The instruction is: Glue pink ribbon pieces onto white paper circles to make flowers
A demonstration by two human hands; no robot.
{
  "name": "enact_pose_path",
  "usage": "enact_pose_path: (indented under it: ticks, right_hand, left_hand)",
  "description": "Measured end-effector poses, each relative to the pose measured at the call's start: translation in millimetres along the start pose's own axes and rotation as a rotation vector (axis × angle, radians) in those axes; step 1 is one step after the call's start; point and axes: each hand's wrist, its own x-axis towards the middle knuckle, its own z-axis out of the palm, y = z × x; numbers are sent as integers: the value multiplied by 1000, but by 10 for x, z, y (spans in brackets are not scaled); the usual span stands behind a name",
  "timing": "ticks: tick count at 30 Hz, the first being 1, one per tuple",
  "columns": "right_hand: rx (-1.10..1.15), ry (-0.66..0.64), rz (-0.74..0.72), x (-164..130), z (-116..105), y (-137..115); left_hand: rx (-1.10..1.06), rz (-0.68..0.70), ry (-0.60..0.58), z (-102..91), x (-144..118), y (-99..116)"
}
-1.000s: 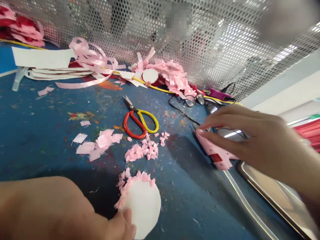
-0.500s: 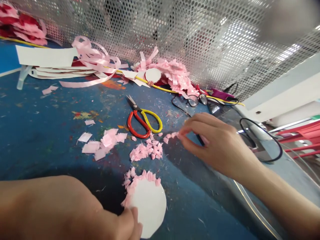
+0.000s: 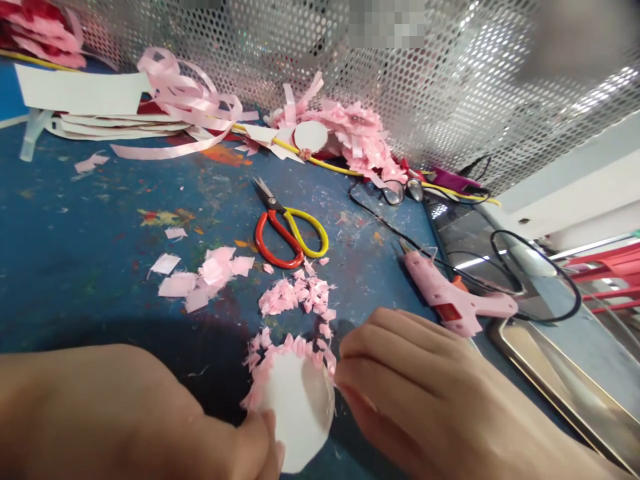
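A white card disc has small pink ribbon bits along its upper and left rim. My left hand grips it at the lower left, thumb on top. At the disc's right edge my right hand is closed in a pinch on a short strand of pink ribbon bits; the fingertips partly hide it. Just above the disc lies a heap of small pink ribbon bits. Flat pink ribbon squares lie to its left. Scissors with red and yellow handles rest beyond the heap.
A pink glue gun lies to the right, with a black cable looping behind. Near it is a phone-like object. Along the metal mesh are curled ribbon, stacked white card, pink ruffled pieces and eyeglasses.
My right hand has come down and left from beside the scissors to the disc's right edge, bringing the pink strand. The glue gun is now uncovered. My left hand keeps its grip.
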Motion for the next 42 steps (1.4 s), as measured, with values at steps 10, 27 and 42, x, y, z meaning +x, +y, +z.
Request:
enact_pose_path:
  ticks: [10, 27, 42]
  right_hand:
    - [-5, -9, -14, 11, 95, -15]
    - [160, -96, 51, 98, -34, 146]
    - [181, -94, 46, 67, -51, 265]
  left_hand:
    - [-372, -656, 813, 631, -337, -5]
    - [298, -296, 461, 867, -574, -636]
    - [405, -227, 422, 911, -574, -567]
